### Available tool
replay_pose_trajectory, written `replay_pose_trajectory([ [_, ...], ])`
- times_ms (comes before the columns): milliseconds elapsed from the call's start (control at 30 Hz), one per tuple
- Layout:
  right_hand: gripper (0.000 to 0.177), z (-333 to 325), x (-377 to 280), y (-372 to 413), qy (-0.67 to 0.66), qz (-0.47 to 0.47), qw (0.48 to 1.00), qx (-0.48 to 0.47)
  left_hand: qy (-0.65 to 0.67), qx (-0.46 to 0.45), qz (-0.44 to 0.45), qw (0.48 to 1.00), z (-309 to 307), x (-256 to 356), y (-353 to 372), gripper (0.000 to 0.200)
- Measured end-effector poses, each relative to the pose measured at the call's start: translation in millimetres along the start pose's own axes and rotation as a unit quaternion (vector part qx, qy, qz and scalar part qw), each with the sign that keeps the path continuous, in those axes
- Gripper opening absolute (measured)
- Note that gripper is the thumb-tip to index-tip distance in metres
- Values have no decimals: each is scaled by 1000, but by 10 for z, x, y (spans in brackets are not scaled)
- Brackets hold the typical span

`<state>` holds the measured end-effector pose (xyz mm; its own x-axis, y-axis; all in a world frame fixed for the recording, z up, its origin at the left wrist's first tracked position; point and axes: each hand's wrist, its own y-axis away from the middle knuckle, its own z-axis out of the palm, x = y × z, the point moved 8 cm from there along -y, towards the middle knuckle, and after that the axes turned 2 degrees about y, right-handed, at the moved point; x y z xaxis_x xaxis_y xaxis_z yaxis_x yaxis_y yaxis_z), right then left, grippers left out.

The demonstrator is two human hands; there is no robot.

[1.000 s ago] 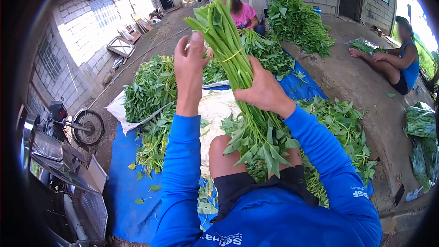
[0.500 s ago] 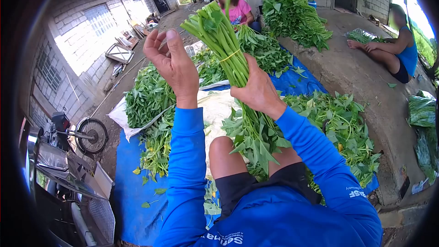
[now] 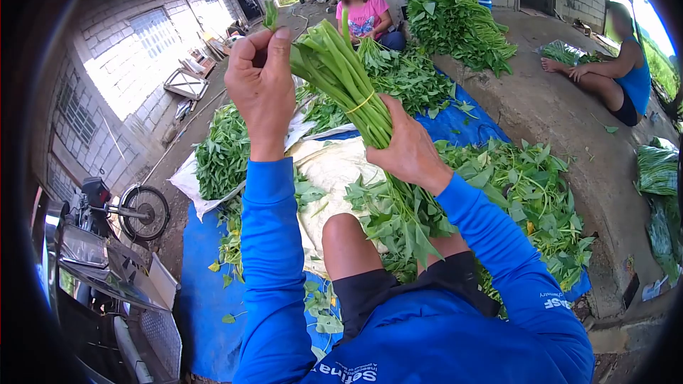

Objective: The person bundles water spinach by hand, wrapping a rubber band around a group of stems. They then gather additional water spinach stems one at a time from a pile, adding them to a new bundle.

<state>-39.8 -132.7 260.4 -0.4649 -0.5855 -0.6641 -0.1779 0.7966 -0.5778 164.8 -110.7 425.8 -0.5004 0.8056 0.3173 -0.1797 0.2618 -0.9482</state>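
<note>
My right hand (image 3: 414, 151) is wrapped round a bundle of leafy greens (image 3: 348, 75), gripping it just below a yellow rubber band (image 3: 360, 104). The cut stems point up and to the left, while the leaves hang down over my knees. To the left of the stem ends, my left hand (image 3: 262, 92) is raised with thumb and fingertips pinched together. A small green leaf piece (image 3: 270, 16) sticks up from that pinch. Part of the bundle's middle is hidden behind my right hand.
Loose greens (image 3: 530, 199) lie to my right on a blue tarp (image 3: 213, 299). A pale sack (image 3: 334, 171) lies before my knees. More greens are piled (image 3: 455, 28) further back. One person (image 3: 370, 14) sits ahead, another (image 3: 626, 71) at right. A motorcycle (image 3: 142, 212) stands left.
My left hand has gone from loosely spread fingers to a pinch on a small leaf piece. The bundle has tilted and shifted slightly down, still in my right hand.
</note>
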Motion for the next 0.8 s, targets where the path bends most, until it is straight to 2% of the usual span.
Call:
replay_pose_trajectory([
  [33, 88, -8, -28, 16, -5, -6, 1000, 1, -3, 18, 37, 999, -52, 28, -97, 20],
  [167, 84, -122, -278, 0, -2, -14, 1000, -27, -31, 41, 47, 998, -197, -112, -176, 23],
  [267, 82, -16, -236, 59, 31, -19, 998, -51, -34, 167, -8, 985, -555, -211, -224, 21],
  [333, 83, 56, -134, 127, 50, -11, 995, -85, 24, 304, -47, 951, -1173, -506, -452, 35],
  [400, 84, 80, 46, 163, 72, 3, 994, -83, -144, 129, -198, 961, -1438, -929, -579, 48],
  [433, 85, 60, 126, 188, 82, 13, 993, -81, -222, 33, -268, 937, -1589, -1199, -599, 55],
  [467, 85, 11, 148, 191, 83, 13, 994, -69, -484, -180, -271, 812, -1684, -1792, -540, 73],
  [500, 86, -40, 149, 160, 83, 11, 995, -54, -545, -282, -276, 740, -1551, -1715, -154, 74],
  [533, 86, -72, 134, 124, 82, 5, 996, -39, -485, -293, -82, 819, -1494, -1678, 181, 80],
  [567, 86, -67, 152, 83, 87, 8, 996, -29, -375, -308, -265, 833, -1210, -1517, 457, 90],
  [600, 87, -69, 104, 34, 86, 0, 996, -12, -122, -293, -377, 870, -847, -1337, 862, 102],
  [633, 88, -33, 28, 5, 86, -7, 996, -2, 67, -301, -420, 853, -437, -1042, 1180, 105],
  [700, 89, 76, -170, -50, 84, -23, 996, 4, 211, -212, -359, 884, 54, -818, 1339, 94],
  [733, 89, 148, -292, -41, 81, -30, 996, 0, 261, -166, -316, 897, 208, -734, 1221, 85],
  [800, 91, 268, -453, -76, 57, -38, 998, -1, 319, -82, -295, 897, 342, -558, 811, 68],
])
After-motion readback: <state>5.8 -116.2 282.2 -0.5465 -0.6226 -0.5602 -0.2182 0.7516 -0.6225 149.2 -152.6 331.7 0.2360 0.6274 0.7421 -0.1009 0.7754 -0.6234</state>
